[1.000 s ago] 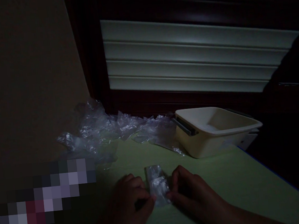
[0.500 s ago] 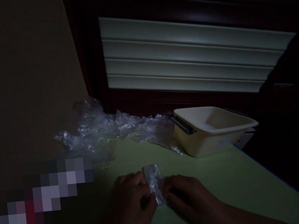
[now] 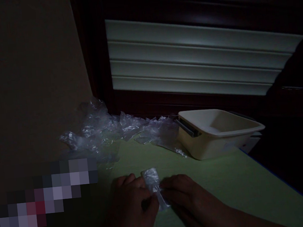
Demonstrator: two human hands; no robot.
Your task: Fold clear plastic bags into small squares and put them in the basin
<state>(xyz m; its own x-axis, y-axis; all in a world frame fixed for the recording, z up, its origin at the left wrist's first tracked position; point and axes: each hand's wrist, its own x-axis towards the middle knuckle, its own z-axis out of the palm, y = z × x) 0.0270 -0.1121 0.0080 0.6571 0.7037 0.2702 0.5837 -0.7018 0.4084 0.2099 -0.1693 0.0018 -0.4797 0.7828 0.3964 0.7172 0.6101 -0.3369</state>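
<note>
A narrow strip of folded clear plastic bag [image 3: 151,178] lies on the green tabletop between my two hands. My left hand [image 3: 136,204] is closed at its left edge, thumb and curled fingers pinching the film. From the right, my right hand [image 3: 185,196] presses its closed fingertips on the strip's other edge, near the middle. The film looks narrowed and creased between the fingertips, with its lower end spreading out a little. The dim light hides the exact grip of the fingers.
Crumpled clear plastic bags [image 3: 99,129] lie along the table's back edge. A cream plastic bin [image 3: 213,145] with dark handles stands at the back right. The green table [image 3: 233,180] ends at a blue-edged side on the right. Behind is a dark-framed slatted panel [image 3: 189,56].
My right hand has moved slightly left, its fingers now more together over the strip. The plastic's top has tilted left and its middle is narrower. The view has shifted slightly.
</note>
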